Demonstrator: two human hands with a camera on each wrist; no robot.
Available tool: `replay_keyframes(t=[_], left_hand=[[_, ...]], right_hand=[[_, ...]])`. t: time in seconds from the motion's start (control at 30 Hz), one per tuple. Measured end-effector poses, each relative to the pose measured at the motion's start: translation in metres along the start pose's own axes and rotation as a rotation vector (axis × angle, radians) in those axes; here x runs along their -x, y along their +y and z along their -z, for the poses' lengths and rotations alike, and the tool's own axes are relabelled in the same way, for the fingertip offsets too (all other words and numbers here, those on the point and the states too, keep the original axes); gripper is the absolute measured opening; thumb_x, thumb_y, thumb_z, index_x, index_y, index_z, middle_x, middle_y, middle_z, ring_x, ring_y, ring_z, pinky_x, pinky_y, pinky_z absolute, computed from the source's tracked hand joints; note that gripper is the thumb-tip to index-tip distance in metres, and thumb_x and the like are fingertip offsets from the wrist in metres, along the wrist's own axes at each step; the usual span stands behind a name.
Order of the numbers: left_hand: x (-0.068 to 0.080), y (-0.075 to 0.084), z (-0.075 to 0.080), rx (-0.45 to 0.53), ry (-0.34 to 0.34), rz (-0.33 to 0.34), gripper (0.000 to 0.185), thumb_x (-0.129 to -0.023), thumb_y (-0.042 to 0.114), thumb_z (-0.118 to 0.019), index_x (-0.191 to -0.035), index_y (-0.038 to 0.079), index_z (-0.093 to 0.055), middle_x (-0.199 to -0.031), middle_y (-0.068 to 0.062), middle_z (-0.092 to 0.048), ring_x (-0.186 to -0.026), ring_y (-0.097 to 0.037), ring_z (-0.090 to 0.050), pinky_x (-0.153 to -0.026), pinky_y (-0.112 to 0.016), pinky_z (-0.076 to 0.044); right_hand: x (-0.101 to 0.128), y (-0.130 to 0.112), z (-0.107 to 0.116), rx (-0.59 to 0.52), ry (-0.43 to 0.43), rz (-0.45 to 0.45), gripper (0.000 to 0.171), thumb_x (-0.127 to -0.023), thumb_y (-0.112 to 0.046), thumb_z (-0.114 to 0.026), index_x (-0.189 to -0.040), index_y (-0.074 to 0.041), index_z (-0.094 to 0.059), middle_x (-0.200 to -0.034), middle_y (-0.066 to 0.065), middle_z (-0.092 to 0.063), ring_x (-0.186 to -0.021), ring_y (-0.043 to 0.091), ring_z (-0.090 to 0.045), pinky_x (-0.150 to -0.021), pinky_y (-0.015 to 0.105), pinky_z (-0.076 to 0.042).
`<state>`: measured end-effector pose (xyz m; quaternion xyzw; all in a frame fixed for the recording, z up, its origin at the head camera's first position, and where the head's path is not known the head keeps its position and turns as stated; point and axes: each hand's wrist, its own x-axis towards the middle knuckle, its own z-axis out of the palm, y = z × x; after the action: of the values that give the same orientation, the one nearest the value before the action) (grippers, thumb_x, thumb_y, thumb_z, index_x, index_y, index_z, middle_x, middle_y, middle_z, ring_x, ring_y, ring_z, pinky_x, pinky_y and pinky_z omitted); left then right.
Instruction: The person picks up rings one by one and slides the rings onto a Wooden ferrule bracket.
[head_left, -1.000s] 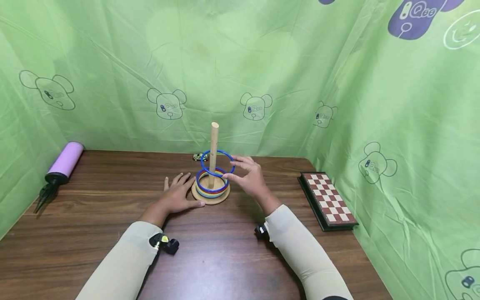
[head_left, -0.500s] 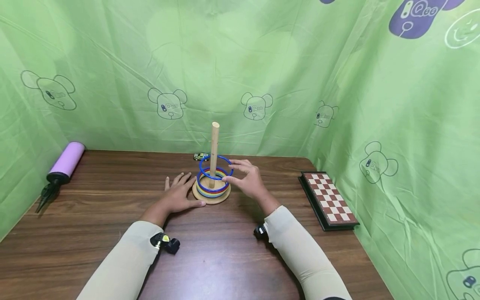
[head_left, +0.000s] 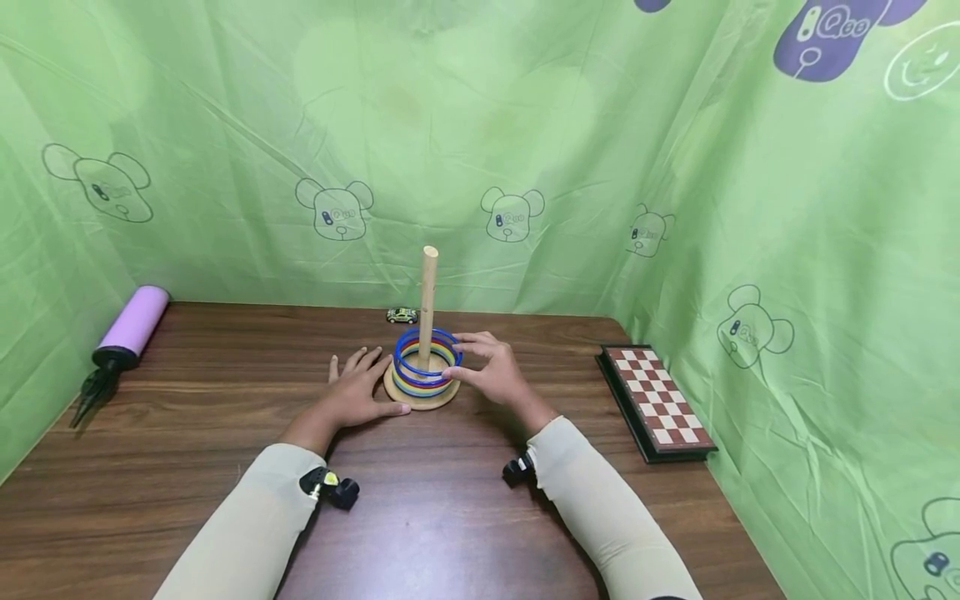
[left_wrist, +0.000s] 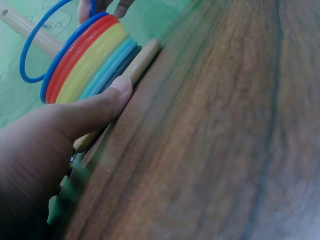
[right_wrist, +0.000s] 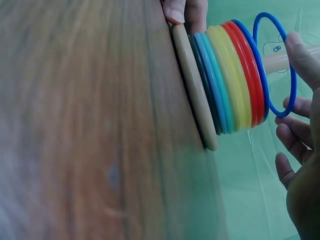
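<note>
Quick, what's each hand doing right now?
Left hand: open, flat on the table, thumb touching the wooden base.
Right hand: pinching the blue ring around the peg.

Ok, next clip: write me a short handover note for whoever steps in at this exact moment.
Right hand: pinches the thin blue ring, already threaded over the wooden peg and tilted, one edge close to the stack, not yet flat.
Left hand: flat on the table, thumb against the round wooden base.
Done: stack of rings on the base, from dark green and teal through yellow and red to blue.
Left: settle the thin ring onto the stack and let go.
Off to the sides: chessboard, purple pump, toy car.
</note>
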<state>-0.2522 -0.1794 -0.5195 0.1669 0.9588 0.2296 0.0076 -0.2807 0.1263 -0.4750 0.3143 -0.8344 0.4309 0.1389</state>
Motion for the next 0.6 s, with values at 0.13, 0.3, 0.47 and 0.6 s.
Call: replay_keyframes(t=[0.13, 0.3, 0.47, 0.6], left_hand=[[-0.0002, 0.0007, 0.0003, 0.000, -0.001, 0.002, 0.120, -0.083, 0.081, -0.077, -0.170, 0.008, -0.039, -0.178, -0.026, -0.030, -0.167, -0.052, -0.017, -0.126, -0.086, 0.004], [-0.0007, 0.0004, 0.0008, 0.001, -0.002, 0.002, 0.120, -0.083, 0.081, -0.077, -0.170, 0.008, -0.039, -0.178, -0.026, -0.030, -0.167, -0.052, -0.017, -0.126, -0.086, 0.004], [0.0000, 0.0001, 0.0010, -0.001, -0.002, 0.002, 0.119, -0.083, 0.080, -0.077, -0.170, 0.008, -0.039, -0.178, -0.026, -0.030, -0.167, -0.052, -0.017, -0.126, -0.086, 0.003], [0.0002, 0.0004, 0.0008, -0.001, -0.004, 0.002, 0.119, -0.083, 0.080, -0.077, -0.170, 0.008, -0.039, -0.178, -0.026, -0.030, -0.167, -0.052, -0.017, -0.126, -0.086, 0.003]], right_hand=[[0.0010, 0.0019, -0.0030, 0.001, 0.011, 0.029, 0.048, -0.080, -0.021, -0.100, -0.119, 0.002, -0.083, -0.137, 0.013, -0.078, -0.129, 0.030, -0.070, -0.114, 0.046, -0.057], [0.0017, 0.0021, -0.0044, -0.016, 0.024, 0.038, 0.047, -0.080, -0.019, -0.099, -0.119, 0.002, -0.083, -0.137, 0.016, -0.077, -0.129, 0.033, -0.070, -0.112, 0.051, -0.057], [0.0025, 0.0025, -0.0048, -0.021, 0.017, 0.020, 0.048, -0.080, -0.021, -0.100, -0.119, 0.002, -0.083, -0.137, 0.015, -0.077, -0.129, 0.033, -0.069, -0.112, 0.051, -0.056], [0.0028, 0.0050, -0.0064, -0.003, 0.014, 0.028, 0.048, -0.080, -0.021, -0.100, -0.119, 0.002, -0.083, -0.136, 0.015, -0.078, -0.128, 0.032, -0.070, -0.111, 0.048, -0.057]])
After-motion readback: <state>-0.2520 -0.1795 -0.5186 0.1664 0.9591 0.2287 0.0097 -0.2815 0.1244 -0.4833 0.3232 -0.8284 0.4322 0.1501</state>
